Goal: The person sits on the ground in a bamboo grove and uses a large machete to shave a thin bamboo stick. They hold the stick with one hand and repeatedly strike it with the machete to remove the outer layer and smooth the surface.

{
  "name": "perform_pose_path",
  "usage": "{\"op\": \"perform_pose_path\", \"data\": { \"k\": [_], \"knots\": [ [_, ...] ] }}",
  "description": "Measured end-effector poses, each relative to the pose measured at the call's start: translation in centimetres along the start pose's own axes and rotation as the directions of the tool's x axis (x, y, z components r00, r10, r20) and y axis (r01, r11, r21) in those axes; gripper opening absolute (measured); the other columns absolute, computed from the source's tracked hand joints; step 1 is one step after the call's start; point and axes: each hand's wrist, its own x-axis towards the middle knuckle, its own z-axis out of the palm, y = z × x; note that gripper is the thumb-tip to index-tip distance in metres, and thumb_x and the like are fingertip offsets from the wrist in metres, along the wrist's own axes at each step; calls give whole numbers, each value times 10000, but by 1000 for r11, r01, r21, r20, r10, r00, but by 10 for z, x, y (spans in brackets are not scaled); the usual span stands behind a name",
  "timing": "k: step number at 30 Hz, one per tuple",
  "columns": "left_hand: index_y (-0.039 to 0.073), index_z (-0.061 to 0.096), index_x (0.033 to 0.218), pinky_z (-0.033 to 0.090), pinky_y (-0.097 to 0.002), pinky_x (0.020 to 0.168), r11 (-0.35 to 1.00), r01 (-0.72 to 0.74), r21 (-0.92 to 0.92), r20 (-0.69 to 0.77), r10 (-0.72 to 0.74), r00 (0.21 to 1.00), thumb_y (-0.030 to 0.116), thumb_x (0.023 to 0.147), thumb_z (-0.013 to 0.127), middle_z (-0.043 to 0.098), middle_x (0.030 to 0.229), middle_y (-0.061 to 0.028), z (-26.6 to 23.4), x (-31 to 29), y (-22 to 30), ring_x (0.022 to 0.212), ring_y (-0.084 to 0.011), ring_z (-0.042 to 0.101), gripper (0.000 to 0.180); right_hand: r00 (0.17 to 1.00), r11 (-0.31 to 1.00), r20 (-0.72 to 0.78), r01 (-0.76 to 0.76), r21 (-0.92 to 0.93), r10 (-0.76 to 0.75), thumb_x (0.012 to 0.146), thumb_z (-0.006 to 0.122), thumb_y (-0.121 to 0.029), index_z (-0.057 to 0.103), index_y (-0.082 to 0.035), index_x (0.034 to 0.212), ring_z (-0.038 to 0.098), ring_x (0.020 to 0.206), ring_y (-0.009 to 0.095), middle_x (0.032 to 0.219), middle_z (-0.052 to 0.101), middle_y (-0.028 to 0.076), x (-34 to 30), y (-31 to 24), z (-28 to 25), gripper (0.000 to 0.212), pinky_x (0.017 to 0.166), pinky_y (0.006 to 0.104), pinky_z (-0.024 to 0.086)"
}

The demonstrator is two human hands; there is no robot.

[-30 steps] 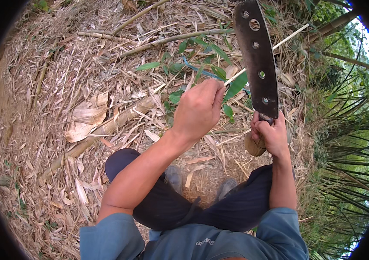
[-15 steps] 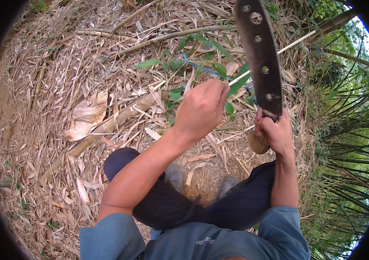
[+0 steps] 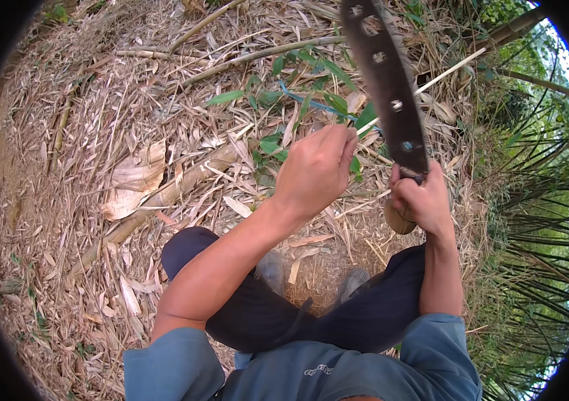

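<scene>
My left hand [image 3: 319, 162] is closed round the near end of a thin pale stick [image 3: 448, 71], which slants up to the right. In my right hand [image 3: 425, 198] is the handle of a large machete; its wooden butt [image 3: 399, 219] shows below the fist. The broad dark blade [image 3: 391, 100] has a row of holes and points up and slightly left. It passes over the stick and hides part of it; whether blade and stick touch, I cannot tell.
Dry leaf litter [image 3: 184, 100] covers the ground. A pale dry sheath [image 3: 136, 179] and a thick bamboo piece [image 3: 184, 187] lie at left. Thin poles [image 3: 264, 57] lie beyond my hands, near green leaves [image 3: 271, 97] and a blue strip [image 3: 294, 93]. Dense stalks [image 3: 545, 200] stand at right.
The machete blade has tilted and shifted left across the stick. My right hand has turned slightly with it. The left hand, still holding the stick, has barely moved.
</scene>
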Motion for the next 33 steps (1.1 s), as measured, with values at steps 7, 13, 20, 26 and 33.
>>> {"op": "perform_pose_path", "data": {
  "k": [7, 13, 20, 26, 33],
  "knots": [
    [-32, 637, 952, 533, -402, 613, 1000, -1, 11, 35, 0, 999, 8, 907, 681, 690, 817, -176, 3, -4, 0, 705, -337, 694, 75, 999, 996, -17, -35, -78, 34, 806, 580, -57, 616, -44, 769, 529, 525, 50, 617, 572, -22, -1, -6, 1, 54, 486, 248, 407],
    [-33, 637, 942, 527, -402, 608, 1000, 11, 22, 35, -12, 999, -3, 906, 675, 683, 809, -175, 5, -5, 2, 703, -335, 690, 60, 1000, 985, -9, 14, -169, -16, 808, 583, -61, 631, -45, 789, 499, 475, 47, 584, 561, -24, -2, 3, 5, 54, 452, 231, 381],
    [-26, 633, 940, 524, -400, 606, 1000, 4, -4, 57, -4, 998, 2, 910, 673, 676, 801, -175, 5, -9, 2, 698, -333, 687, 57, 1000, 979, 1, 28, -204, -29, 827, 580, -74, 616, -36, 772, 503, 495, 43, 602, 559, -30, -5, -2, 12, 76, 471, 234, 391],
    [-24, 633, 937, 518, -397, 595, 1000, -11, -1, 43, 11, 999, 2, 905, 682, 671, 793, -174, 6, -5, 7, 679, -331, 680, 63, 999, 999, -6, -45, -7, 45, 821, 570, -57, 600, -47, 749, 479, 484, 32, 585, 534, -38, -8, -10, 10, 78, 452, 226, 356],
    [-36, 639, 958, 518, -390, 585, 997, -63, -43, 28, 64, 998, 5, 905, 687, 667, 785, -173, 9, -7, 5, 653, -312, 673, 83, 999, 998, -40, -18, -59, 16, 793, 609, -80, 600, -36, 767, 471, 584, 59, 614, 518, -41, -8, -10, 3, 52, 555, 240, 370]
  ]
}}
